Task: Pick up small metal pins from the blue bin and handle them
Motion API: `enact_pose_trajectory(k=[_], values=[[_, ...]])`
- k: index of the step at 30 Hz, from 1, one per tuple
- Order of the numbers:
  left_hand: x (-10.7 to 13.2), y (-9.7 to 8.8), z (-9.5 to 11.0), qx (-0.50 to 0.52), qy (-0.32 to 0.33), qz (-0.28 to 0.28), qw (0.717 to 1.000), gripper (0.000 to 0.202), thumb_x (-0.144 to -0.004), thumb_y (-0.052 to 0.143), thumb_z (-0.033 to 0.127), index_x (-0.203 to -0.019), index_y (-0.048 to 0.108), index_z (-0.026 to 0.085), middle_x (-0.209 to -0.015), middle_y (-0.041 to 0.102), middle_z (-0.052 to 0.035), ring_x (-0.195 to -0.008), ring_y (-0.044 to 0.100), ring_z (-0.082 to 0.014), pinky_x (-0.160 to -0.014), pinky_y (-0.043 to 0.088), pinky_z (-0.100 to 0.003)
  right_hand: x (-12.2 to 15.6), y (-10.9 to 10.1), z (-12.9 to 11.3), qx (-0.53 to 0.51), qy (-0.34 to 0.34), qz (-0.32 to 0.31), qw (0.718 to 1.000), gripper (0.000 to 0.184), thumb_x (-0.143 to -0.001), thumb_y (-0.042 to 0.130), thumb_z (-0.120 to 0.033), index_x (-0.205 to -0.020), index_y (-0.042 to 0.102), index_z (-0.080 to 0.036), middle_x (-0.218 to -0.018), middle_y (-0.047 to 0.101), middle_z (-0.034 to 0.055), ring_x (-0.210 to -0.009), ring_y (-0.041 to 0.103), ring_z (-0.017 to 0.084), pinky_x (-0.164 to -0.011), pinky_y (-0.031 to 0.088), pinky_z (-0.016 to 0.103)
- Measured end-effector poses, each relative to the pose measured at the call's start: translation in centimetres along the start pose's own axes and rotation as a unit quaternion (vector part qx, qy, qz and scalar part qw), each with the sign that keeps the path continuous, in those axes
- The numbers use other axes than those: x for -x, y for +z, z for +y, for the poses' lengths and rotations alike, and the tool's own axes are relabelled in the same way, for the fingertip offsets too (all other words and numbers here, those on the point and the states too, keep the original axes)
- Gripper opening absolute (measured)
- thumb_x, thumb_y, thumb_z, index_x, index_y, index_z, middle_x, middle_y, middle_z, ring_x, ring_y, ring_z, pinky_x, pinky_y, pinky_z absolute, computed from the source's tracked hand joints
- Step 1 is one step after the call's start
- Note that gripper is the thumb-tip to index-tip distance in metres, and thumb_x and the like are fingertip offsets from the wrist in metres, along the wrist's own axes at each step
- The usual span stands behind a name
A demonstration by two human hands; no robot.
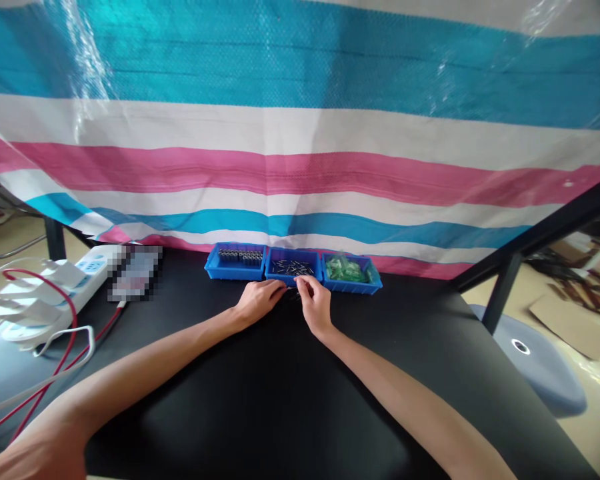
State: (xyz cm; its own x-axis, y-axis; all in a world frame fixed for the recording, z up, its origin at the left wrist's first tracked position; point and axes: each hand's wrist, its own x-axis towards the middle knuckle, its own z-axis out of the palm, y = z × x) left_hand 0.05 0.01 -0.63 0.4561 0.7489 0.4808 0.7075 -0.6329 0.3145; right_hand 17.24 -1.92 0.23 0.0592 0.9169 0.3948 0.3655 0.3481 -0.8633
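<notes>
Both my arms reach across a black table (280,400) toward three small blue trays at its far edge. My left hand (259,298) rests on the table just in front of the middle tray (293,266), fingers curled and pinched together. My right hand (315,301) is beside it, fingers pinched on something small and metallic that I cannot make out. The middle tray holds several small metal pins. The left tray (235,261) holds several dark cylindrical parts. The right tray (351,272) holds green parts.
A white power strip (75,280) with plugged adapters and red and white cables (55,347) lies at the left of the table. A striped tarp (300,133) hangs behind. A grey round stool (540,360) stands to the right beside a black frame leg (503,293).
</notes>
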Motion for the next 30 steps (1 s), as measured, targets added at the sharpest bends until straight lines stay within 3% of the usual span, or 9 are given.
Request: enact_pose_trajectory(k=[3,9,17,22,30], values=[[-0.1,-0.4,0.3,0.041,-0.007,0.044,0.998,0.022,-0.094,0.045,0.031,-0.098,0.063,0.019,-0.089,0.069,-0.0035,-0.074,0.066,-0.0121,-0.065,0.048,-0.019,-0.1,0.0,-0.1,0.007,-0.010,-0.009,1.000,0.027,-0.090,0.048,-0.038,-0.096,0.066,-0.018,-0.078,0.066,0.0038,-0.062,0.056,0.015,-0.062,0.044,0.025],[-0.1,-1.0,0.6,0.090,-0.034,0.088,0.991,0.020,-0.094,0.044,0.030,-0.097,0.060,0.018,-0.087,0.067,-0.0034,-0.071,0.063,-0.0114,-0.067,0.047,-0.020,-0.1,0.0,-0.5,-0.001,-0.025,-0.035,0.999,0.026,-0.090,0.048,-0.037,-0.084,0.065,-0.018,-0.073,0.064,0.0035,-0.064,0.057,0.016,-0.062,0.044,0.026],[0.3,-1.4,0.7,0.129,-0.069,0.099,0.984,0.019,-0.094,0.043,0.030,-0.097,0.056,0.017,-0.082,0.064,-0.0020,-0.062,0.057,-0.0090,-0.063,0.044,-0.020,0.3,0.0,-0.8,-0.013,-0.052,-0.063,0.997,0.022,-0.090,0.048,-0.032,-0.083,0.063,-0.018,-0.075,0.063,0.0030,-0.066,0.057,0.015,-0.063,0.044,0.025],[0.2,-1.3,0.5,0.134,-0.040,0.085,0.987,0.021,-0.093,0.046,0.034,-0.094,0.058,0.017,-0.078,0.064,-0.0006,-0.053,0.050,-0.0065,-0.056,0.042,-0.018,0.3,-0.1,-0.7,0.000,-0.053,-0.052,0.997,0.025,-0.091,0.047,-0.035,-0.081,0.062,-0.018,-0.072,0.061,0.0026,-0.063,0.055,0.014,-0.061,0.044,0.024],[0.3,-1.5,0.6,0.109,0.017,0.150,0.983,0.018,-0.090,0.053,0.031,-0.089,0.064,0.017,-0.076,0.067,-0.0018,-0.055,0.053,-0.0069,-0.057,0.045,-0.018,0.1,0.1,-0.6,0.028,-0.067,-0.087,0.994,0.031,-0.092,0.046,-0.039,-0.076,0.063,-0.018,-0.068,0.063,0.0017,-0.060,0.056,0.014,-0.059,0.042,0.025]])
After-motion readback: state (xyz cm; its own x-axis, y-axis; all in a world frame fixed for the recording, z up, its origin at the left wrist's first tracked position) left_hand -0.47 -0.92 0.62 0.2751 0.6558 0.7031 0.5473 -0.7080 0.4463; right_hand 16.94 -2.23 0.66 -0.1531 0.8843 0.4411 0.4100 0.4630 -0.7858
